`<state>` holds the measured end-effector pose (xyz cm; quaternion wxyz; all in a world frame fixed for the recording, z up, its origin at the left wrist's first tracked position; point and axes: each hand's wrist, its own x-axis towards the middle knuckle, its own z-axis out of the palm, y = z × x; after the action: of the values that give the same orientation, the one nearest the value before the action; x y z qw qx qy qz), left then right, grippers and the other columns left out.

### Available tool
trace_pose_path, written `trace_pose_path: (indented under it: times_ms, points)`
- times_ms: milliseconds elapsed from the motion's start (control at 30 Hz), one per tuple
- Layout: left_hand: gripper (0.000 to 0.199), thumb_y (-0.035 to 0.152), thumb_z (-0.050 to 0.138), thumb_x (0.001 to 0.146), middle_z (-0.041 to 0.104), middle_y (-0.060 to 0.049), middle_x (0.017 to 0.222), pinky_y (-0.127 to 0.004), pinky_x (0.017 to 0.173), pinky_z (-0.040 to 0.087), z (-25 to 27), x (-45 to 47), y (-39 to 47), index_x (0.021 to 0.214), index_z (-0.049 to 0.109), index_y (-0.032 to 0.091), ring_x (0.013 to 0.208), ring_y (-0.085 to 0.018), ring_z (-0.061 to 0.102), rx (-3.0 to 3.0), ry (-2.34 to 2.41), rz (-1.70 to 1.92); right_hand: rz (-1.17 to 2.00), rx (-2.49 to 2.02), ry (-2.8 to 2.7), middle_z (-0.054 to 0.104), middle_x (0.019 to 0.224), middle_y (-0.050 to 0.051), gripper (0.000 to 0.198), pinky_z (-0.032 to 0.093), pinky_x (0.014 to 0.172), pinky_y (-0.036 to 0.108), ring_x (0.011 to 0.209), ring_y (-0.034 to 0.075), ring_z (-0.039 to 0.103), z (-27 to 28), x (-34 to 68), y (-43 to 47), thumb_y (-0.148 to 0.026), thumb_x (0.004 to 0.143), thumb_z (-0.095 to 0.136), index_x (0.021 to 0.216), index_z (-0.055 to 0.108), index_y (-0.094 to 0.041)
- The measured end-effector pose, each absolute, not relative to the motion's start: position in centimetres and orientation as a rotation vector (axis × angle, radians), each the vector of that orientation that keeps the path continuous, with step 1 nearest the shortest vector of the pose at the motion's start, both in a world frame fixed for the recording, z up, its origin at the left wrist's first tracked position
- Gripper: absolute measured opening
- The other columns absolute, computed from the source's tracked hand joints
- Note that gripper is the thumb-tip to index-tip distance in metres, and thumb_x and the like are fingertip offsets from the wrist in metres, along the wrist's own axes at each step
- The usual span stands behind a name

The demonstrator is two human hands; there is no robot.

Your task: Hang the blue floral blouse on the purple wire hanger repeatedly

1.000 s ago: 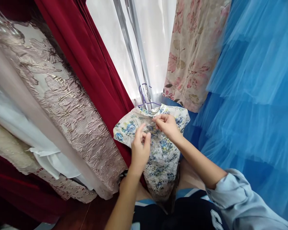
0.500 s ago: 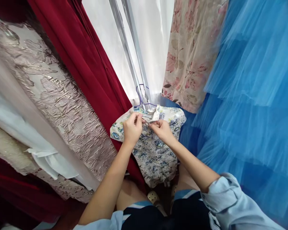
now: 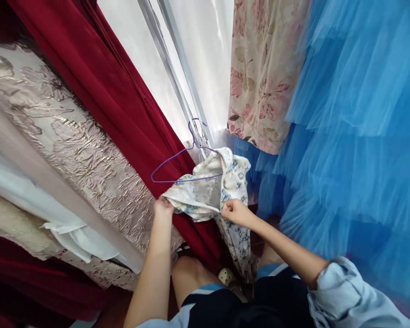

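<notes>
A white garment with a blue floral print hangs in front of me, partly on a purple hanger. The hanger's left arm is bare, while its right arm runs into the garment. My left hand grips one edge of the cloth, below the hanger's bare end. Closed on the front opening's edge, my right hand holds it near the middle. Between the hands the opening is spread, and the pale inside shows. The garment's lower part hangs down toward my legs.
Dark red fabric and a textured pinkish brocade hang on the left. A floral panel and layered blue tulle hang on the right. Metal poles stand before white cloth. My shoe shows below.
The garment has come off the hanger's left arm. My left hand has moved left and down with its edge, my right hand slightly down and right. The opening is now wide.
</notes>
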<state>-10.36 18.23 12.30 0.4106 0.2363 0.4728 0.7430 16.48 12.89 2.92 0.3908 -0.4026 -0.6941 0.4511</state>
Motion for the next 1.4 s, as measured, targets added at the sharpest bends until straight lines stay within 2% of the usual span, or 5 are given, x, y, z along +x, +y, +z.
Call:
trace_pose_path:
  times_ms: [133, 300, 633, 1067, 1400]
  points:
    - [0.023, 0.014, 0.05, 0.091, 0.054, -0.002, 0.061, -0.027, 0.065, 0.052, 8.3, -5.8, 16.8, 0.068, 0.052, 0.016, 0.058, -0.014, 0.057, 0.604, 1.178, 1.645, 1.166, -1.102, -1.904, 0.061, 0.057, 0.0, 0.003, 0.04, 0.058, 0.025, 0.058, 0.015, 0.056, 1.1, 16.7, 12.3, -0.015, 0.065, 0.064, 0.068, 0.064, -0.015]
    - [0.018, 0.03, 0.068, 0.087, 0.06, -0.002, 0.076, -0.025, 0.067, 0.05, 9.4, 1.0, 12.6, 0.079, 0.062, 0.015, 0.07, -0.015, 0.059, 1.093, 0.965, 1.345, 1.253, -0.842, -1.881, 0.069, 0.108, 0.007, 0.058, 0.045, 0.093, 0.037, 0.102, 0.026, 0.061, 2.8, 16.3, 11.6, -0.028, 0.062, 0.082, 0.115, 0.064, -0.017]
    - [0.043, 0.049, 0.063, 0.09, 0.066, -0.009, 0.117, -0.035, 0.101, 0.043, 10.1, 0.5, 9.1, 0.121, 0.066, 0.019, 0.113, -0.025, 0.058, 1.755, 0.861, 0.848, 2.208, -0.571, -1.297, 0.067, 0.069, 0.002, 0.029, 0.048, 0.064, 0.026, 0.062, 0.014, 0.061, 9.3, 19.8, 9.9, -0.034, 0.06, 0.08, 0.074, 0.064, -0.013]
    - [0.015, 0.031, 0.077, 0.071, 0.066, -0.003, 0.074, -0.026, 0.064, 0.045, 8.5, -13.6, 8.2, 0.072, 0.071, 0.017, 0.071, -0.02, 0.058, 1.657, 1.417, 1.035, 0.471, -0.919, -1.796, 0.056, 0.075, 0.0, 0.007, 0.038, 0.066, 0.025, 0.071, 0.015, 0.051, 13.7, 24.2, 18.7, -0.021, 0.071, 0.056, 0.075, 0.058, -0.017]
    - [0.025, 0.015, 0.053, 0.081, 0.068, -0.009, 0.099, -0.038, 0.095, 0.042, 19.3, -19.0, 13.3, 0.098, 0.07, 0.023, 0.101, -0.031, 0.058, 2.419, 2.126, 1.114, 0.588, -0.997, -1.954, 0.059, 0.065, 0.002, 0.025, 0.038, 0.065, 0.025, 0.067, 0.017, 0.054, 10.5, 22.4, 21.9, -0.034, 0.079, 0.054, 0.066, 0.062, -0.014]
